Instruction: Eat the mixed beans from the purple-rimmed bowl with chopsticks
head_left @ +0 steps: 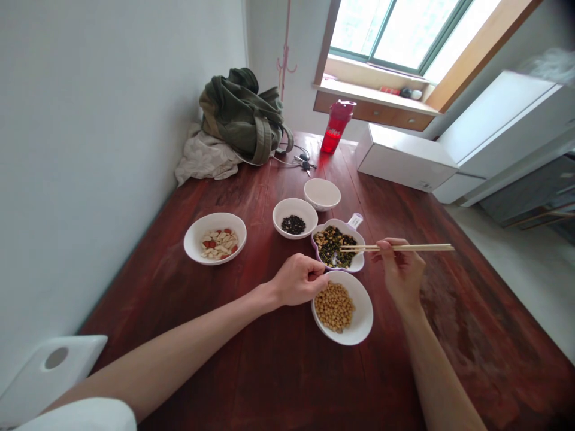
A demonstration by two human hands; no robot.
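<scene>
My right hand [402, 269] grips a pair of wooden chopsticks [413, 247]. Their tips reach into a purple-edged handled dish [359, 263] of mixed dark and yellow beans [330, 242]. My left hand [300, 280] is closed, with its fingers curled at the left rim of a white bowl [363, 311] holding round yellow soybeans [335, 306]. That bowl stands directly in front of the handled dish. Behind my left hand, a second white bowl [287, 209] contains small black beans [293, 224]. Farther left, another white bowl [193, 242] holds pale flat seeds and reddish nuts [220, 243].
Beyond the black beans stands one more white bowl [322, 193]. At the back of the wooden table [179, 365] are a green bag [240, 114], a patterned cloth [204, 157], keys [305, 163], a red bottle [336, 129] and a white box [399, 158]. A wall runs along the left.
</scene>
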